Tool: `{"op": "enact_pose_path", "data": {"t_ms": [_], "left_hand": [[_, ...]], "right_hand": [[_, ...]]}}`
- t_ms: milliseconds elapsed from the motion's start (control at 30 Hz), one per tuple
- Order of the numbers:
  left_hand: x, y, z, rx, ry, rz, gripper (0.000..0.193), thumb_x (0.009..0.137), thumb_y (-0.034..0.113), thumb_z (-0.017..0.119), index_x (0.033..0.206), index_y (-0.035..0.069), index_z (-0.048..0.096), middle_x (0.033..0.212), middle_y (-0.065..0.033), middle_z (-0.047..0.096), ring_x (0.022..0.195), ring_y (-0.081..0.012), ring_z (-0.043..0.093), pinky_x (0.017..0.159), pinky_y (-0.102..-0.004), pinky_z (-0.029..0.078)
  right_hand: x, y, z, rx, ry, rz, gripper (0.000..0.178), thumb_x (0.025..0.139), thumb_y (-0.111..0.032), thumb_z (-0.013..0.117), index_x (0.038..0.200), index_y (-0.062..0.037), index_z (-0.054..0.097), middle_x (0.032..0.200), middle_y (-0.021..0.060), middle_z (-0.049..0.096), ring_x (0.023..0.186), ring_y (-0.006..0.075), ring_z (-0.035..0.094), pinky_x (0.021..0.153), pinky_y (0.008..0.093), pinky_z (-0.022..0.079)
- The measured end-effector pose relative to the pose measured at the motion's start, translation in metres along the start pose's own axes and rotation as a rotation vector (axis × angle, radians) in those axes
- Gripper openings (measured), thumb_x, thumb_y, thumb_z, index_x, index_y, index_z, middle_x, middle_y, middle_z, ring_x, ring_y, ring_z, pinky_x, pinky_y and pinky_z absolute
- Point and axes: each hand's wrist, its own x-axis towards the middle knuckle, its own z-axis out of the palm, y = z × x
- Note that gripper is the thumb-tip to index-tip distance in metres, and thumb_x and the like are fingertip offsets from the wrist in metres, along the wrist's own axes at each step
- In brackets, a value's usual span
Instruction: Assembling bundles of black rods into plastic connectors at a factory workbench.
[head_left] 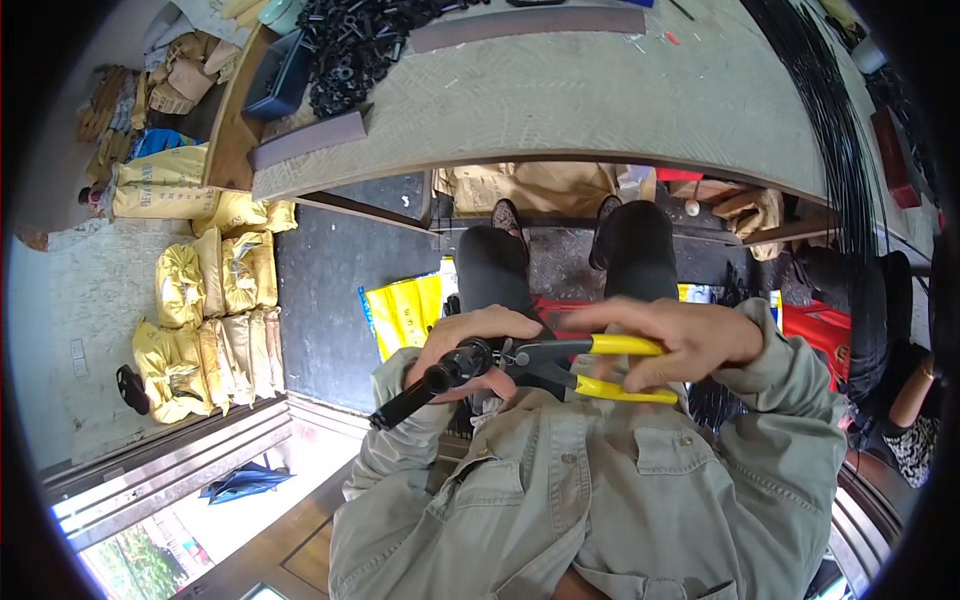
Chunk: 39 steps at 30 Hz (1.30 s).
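Observation:
My left hand (470, 335) is closed around a black rod-like part (405, 402) with a round, hollow collar, held in front of my chest and pointing down to the left. A pair of pliers (548, 352) with yellow handles lies across my lap, its dark jaws against the black part beside my left fingers. My right hand (695, 340) is at the spread handles, thumb between them and slightly blurred fingers stretched over the upper one. The left fingers partly hide the jaw tips.
A workbench (600, 95) spans the far side, bearing a heap of small black parts (350, 50) and a bundle of long black rods (825, 110). Yellow sacks (180, 285) stand at left. A yellow bag (400, 310) lies by my leg. Another person's arm (910, 395) shows at right.

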Motion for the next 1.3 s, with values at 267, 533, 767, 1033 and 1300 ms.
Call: {"op": "enact_pose_path", "data": {"t_ms": [267, 533, 767, 1033, 1300], "left_hand": [[-0.004, -0.002, 0.023, 0.045, 0.467, -0.093, 0.061, 0.064, 0.035, 0.076, 0.109, -0.001, 0.055, 0.102, -0.0071, 0.057, 0.091, -0.0177, 0.055, 0.081, -0.0276, 0.04], [-0.008, -0.009, 0.022, 0.08, 0.606, -0.133, 0.066, 0.075, 0.051, 0.062, 0.11, -0.004, 0.052, 0.098, -0.0096, 0.056, 0.083, -0.0151, 0.054, 0.076, -0.0258, 0.041], [0.009, 0.004, 0.019, 0.051, 0.616, -0.215, 0.094, 0.073, 0.079, 0.024, 0.101, -0.006, 0.054, 0.087, -0.0085, 0.058, 0.075, -0.0131, 0.054, 0.066, -0.0249, 0.043], [0.022, 0.011, 0.001, -0.075, 0.46, -0.221, 0.089, 0.078, 0.074, 0.021, 0.094, -0.006, 0.057, 0.083, -0.0103, 0.058, 0.078, -0.0148, 0.054, 0.071, -0.0272, 0.042], [0.019, -0.009, -0.009, -0.186, 0.607, -0.097, 0.063, 0.09, 0.056, 0.031, 0.095, -0.002, 0.057, 0.071, -0.0021, 0.055, 0.062, -0.0079, 0.048, 0.056, -0.0226, 0.038]], "right_hand": [[0.024, 0.007, 0.011, -0.539, 0.213, -0.053, 0.038, 0.067, -0.013, 0.062, 0.104, -0.0063, 0.06, 0.101, 0.0111, 0.051, 0.084, 0.0252, 0.055, 0.074, 0.0383, 0.044], [0.028, 0.014, 0.028, -0.55, 0.188, -0.015, 0.038, 0.061, -0.012, 0.062, 0.098, -0.0037, 0.06, 0.1, 0.0124, 0.051, 0.085, 0.0273, 0.053, 0.071, 0.0399, 0.042], [0.032, 0.015, 0.0, -0.137, 0.05, -0.101, 0.023, 0.072, -0.012, 0.066, 0.091, -0.0014, 0.06, 0.093, 0.0136, 0.055, 0.082, 0.0282, 0.058, 0.067, 0.0331, 0.048], [0.027, 0.019, 0.037, 1.582, -0.6, 0.312, 0.034, 0.09, -0.035, 0.051, 0.086, -0.0011, 0.056, 0.08, 0.016, 0.059, 0.066, 0.0224, 0.059, 0.059, 0.0312, 0.048], [0.04, -0.004, 0.095, 1.725, -0.154, 0.076, 0.034, 0.091, -0.036, 0.048, 0.092, -0.0028, 0.045, 0.074, 0.013, 0.054, 0.058, 0.0138, 0.053, 0.052, 0.0238, 0.041]]}}
